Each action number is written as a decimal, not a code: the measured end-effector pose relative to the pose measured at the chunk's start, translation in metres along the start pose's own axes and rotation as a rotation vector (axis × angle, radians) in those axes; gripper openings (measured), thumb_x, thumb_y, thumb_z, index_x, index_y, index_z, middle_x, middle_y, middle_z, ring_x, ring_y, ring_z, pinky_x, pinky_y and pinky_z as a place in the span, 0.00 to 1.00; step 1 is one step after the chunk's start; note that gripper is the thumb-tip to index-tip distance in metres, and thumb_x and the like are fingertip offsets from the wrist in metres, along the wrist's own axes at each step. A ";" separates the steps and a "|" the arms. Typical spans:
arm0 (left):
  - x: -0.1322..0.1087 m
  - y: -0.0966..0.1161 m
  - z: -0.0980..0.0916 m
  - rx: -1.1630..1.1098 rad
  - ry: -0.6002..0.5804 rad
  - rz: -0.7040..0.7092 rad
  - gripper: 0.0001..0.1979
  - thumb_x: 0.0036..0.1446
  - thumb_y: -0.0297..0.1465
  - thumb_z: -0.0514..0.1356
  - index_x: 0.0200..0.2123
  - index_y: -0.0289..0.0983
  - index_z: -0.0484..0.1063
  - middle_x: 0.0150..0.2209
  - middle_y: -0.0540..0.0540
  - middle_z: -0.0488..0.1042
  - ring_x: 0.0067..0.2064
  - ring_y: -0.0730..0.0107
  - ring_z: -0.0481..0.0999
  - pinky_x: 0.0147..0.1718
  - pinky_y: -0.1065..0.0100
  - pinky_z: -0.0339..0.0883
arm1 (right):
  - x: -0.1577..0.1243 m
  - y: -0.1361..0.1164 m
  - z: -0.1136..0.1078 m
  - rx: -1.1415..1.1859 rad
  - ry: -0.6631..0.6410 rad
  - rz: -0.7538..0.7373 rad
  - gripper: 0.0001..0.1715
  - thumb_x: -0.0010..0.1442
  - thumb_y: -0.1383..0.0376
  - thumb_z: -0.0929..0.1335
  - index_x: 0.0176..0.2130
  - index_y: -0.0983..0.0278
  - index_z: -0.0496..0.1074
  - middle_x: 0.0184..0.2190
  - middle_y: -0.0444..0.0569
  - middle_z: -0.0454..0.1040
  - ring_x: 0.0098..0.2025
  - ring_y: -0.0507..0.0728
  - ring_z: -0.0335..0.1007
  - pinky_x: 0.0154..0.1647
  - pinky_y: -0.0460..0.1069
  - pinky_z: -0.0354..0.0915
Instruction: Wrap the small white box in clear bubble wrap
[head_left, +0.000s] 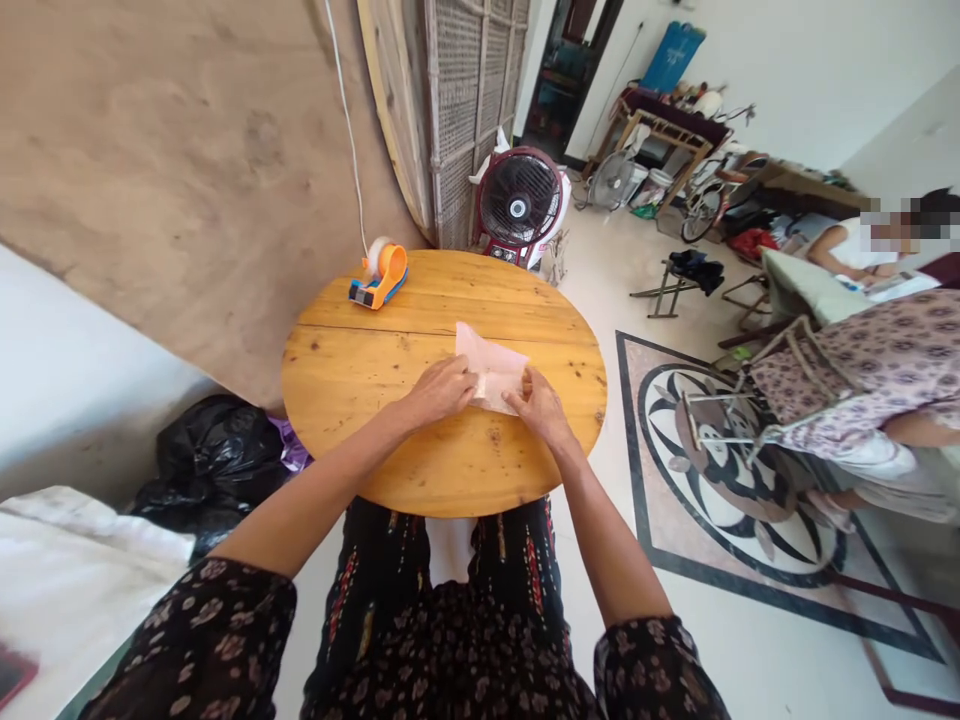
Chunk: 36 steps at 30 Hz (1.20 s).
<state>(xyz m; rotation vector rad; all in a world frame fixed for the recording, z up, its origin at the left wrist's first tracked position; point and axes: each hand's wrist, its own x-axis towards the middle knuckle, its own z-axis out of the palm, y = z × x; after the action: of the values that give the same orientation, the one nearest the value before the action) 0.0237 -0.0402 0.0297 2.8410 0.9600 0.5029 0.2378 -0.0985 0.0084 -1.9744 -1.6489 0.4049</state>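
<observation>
A pale pink folded paper or thin plastic sheet [491,368] lies on the round wooden table [360,370], a little right of its middle. My left hand [441,390] rests on the sheet's near left edge, its fingers curled and pinching it. At the near right edge, my right hand [538,404] grips the sheet, fingers bent over it. Both hands sit close together at the sheet's near side. An orange and blue tape dispenser [381,275] stands at the table's far left, well away from my hands.
A red floor fan [519,207] stands just behind the table. Black bags [210,460] lie on the floor at the left. Another person sits at the right near a patterned cloth [885,360]. A patterned floor inlay [720,490] lies to the right.
</observation>
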 end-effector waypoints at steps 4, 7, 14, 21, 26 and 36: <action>0.001 -0.006 0.004 -0.018 0.055 0.039 0.09 0.57 0.27 0.54 0.30 0.36 0.74 0.37 0.42 0.68 0.37 0.64 0.67 0.34 0.66 0.60 | 0.000 -0.008 0.005 0.036 -0.079 0.114 0.43 0.54 0.52 0.69 0.61 0.70 0.56 0.47 0.58 0.73 0.47 0.62 0.71 0.48 0.53 0.64; -0.002 -0.012 0.012 -0.073 0.116 0.061 0.08 0.56 0.27 0.55 0.30 0.37 0.74 0.38 0.43 0.69 0.39 0.65 0.68 0.35 0.67 0.61 | 0.006 -0.011 0.005 0.088 -0.125 0.186 0.45 0.52 0.51 0.69 0.62 0.70 0.56 0.44 0.56 0.74 0.43 0.60 0.71 0.42 0.51 0.66; -0.009 -0.017 0.034 -0.231 0.329 0.070 0.08 0.56 0.25 0.55 0.34 0.37 0.75 0.38 0.44 0.70 0.41 0.66 0.68 0.38 0.68 0.63 | 0.011 -0.004 0.008 0.167 -0.157 0.144 0.21 0.49 0.54 0.69 0.39 0.65 0.73 0.30 0.46 0.72 0.30 0.54 0.66 0.30 0.46 0.60; -0.011 -0.016 0.039 -0.239 0.350 0.052 0.09 0.55 0.26 0.55 0.35 0.38 0.75 0.39 0.44 0.69 0.42 0.66 0.69 0.39 0.68 0.64 | 0.013 -0.014 0.016 0.282 -0.173 0.096 0.12 0.46 0.57 0.67 0.25 0.64 0.68 0.22 0.41 0.66 0.26 0.51 0.60 0.25 0.44 0.56; -0.014 -0.010 0.037 -0.202 0.341 0.048 0.08 0.55 0.27 0.54 0.34 0.38 0.74 0.38 0.43 0.69 0.40 0.66 0.68 0.38 0.68 0.63 | 0.014 -0.018 0.020 0.397 -0.169 0.117 0.14 0.49 0.55 0.64 0.29 0.64 0.68 0.22 0.42 0.68 0.24 0.51 0.61 0.24 0.45 0.58; -0.012 -0.006 0.036 -0.179 0.314 0.027 0.09 0.56 0.27 0.54 0.36 0.37 0.74 0.38 0.43 0.68 0.40 0.65 0.67 0.37 0.68 0.63 | 0.015 -0.021 0.018 0.515 -0.200 0.199 0.16 0.46 0.57 0.68 0.32 0.67 0.72 0.26 0.46 0.72 0.27 0.53 0.66 0.28 0.46 0.61</action>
<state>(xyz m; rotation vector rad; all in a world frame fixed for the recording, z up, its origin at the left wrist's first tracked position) 0.0239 -0.0422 -0.0082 2.6659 0.8692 1.0064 0.2138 -0.0782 0.0069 -1.7420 -1.2884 1.0194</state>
